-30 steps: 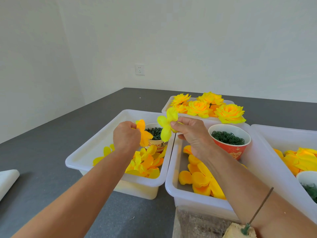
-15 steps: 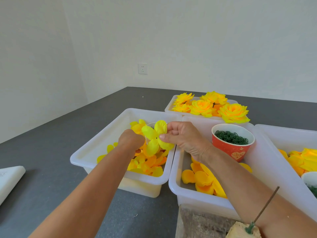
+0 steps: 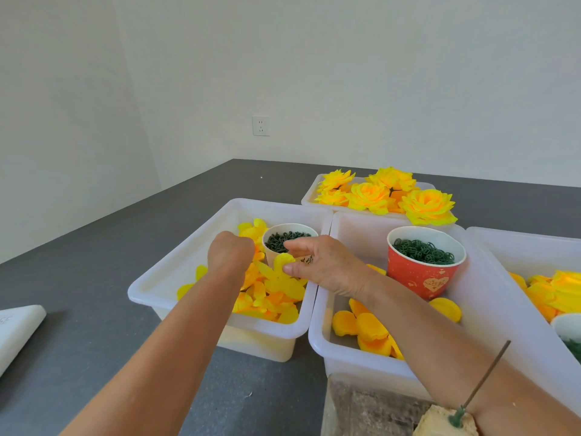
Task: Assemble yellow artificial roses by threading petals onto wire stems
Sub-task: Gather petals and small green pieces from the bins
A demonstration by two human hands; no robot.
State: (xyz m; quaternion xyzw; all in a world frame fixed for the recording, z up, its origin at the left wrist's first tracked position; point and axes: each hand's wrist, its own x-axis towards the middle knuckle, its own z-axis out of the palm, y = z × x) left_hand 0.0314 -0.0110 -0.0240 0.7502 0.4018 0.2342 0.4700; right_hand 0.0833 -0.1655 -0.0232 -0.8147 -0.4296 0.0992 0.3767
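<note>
From the head view, both hands are working over the left white bin [image 3: 176, 272], which is sitting on the dark grey bench [image 3: 94, 309]. The left hand [image 3: 231, 254] is reaching down into that bin's heap of loose yellow petals [image 3: 270, 305], its fingers curling into a fist-like shape seen from the back; whether they are gripping anything cannot be told. The right hand [image 3: 327, 265] is crossing over from the neighbouring middle bin [image 3: 317, 335], its thumb and forefinger closing together on a yellow petal piece [image 3: 281, 275] just above the heap, right in front of a white cup [image 3: 290, 243] filled with dark green rings. A red cup [image 3: 424, 269] of the same rings is standing in the middle bin beside some orange-yellow petals [image 3: 367, 328]. Finished yellow roses [image 3: 386, 193] are lying in a far tray [image 3: 309, 201]. A thin wire stem [image 3: 487, 372] is rising, tilted, from a foam block [image 3: 440, 424] at the bottom right.
</note>
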